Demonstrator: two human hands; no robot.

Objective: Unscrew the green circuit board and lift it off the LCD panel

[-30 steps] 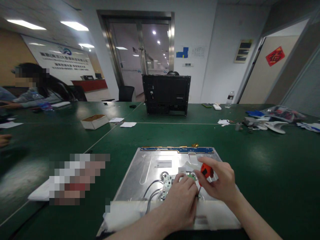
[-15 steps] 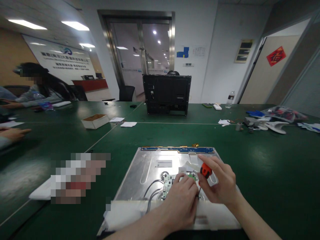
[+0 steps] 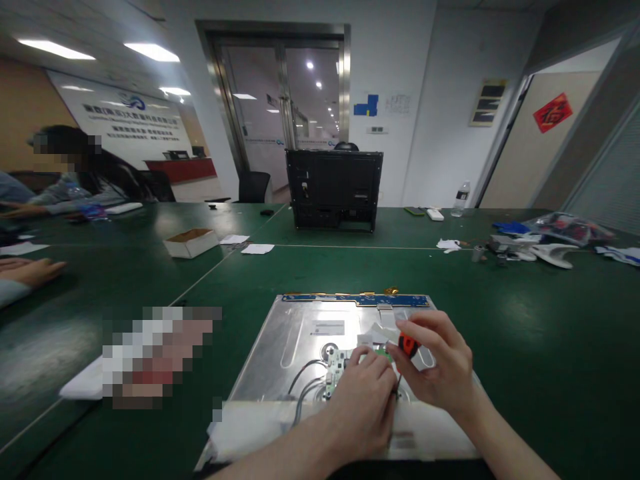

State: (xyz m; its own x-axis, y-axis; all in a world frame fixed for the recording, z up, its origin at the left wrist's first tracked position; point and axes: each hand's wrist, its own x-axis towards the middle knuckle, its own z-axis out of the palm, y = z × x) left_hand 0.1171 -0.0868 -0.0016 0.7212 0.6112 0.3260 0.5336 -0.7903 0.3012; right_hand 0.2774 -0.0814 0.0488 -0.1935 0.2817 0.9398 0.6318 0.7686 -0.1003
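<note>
At the bottom centre of the frame, a person works with both bare hands over a flat metal panel (image 3: 295, 340) that lies on a green table (image 3: 525, 333). The right hand (image 3: 440, 370) is closed around a screwdriver (image 3: 407, 347) with an orange-and-black handle, fingers wrapped over the top of the grip; its thin shaft points down toward the panel just right of the left hand. The left hand (image 3: 363, 397) is curled, knuckles up, pressing fingertips onto a small green circuit board (image 3: 337, 363) near the middle of the panel; what lies under the palm is hidden, so whether it grips anything cannot be told. Grey cables (image 3: 303, 387) curve out from the board to the lower left. A narrow blue strip board (image 3: 355, 300) runs along the panel's far edge, and a white label (image 3: 327, 327) sits below it.

In the centre of the frame, farther back, a black monitor housing (image 3: 333, 189) stands upright on the table. A shallow cardboard box (image 3: 190, 242) lies left of centre, with white paper slips (image 3: 257, 249) just beside it. At the right edge, plastic bags and white parts (image 3: 545, 243) lie scattered, and a water bottle (image 3: 460, 199) stands nearer the wall. At the left edge, another person's hand (image 3: 33, 272) rests on the table, and a seated person (image 3: 75, 177) is at the upper left.
</note>
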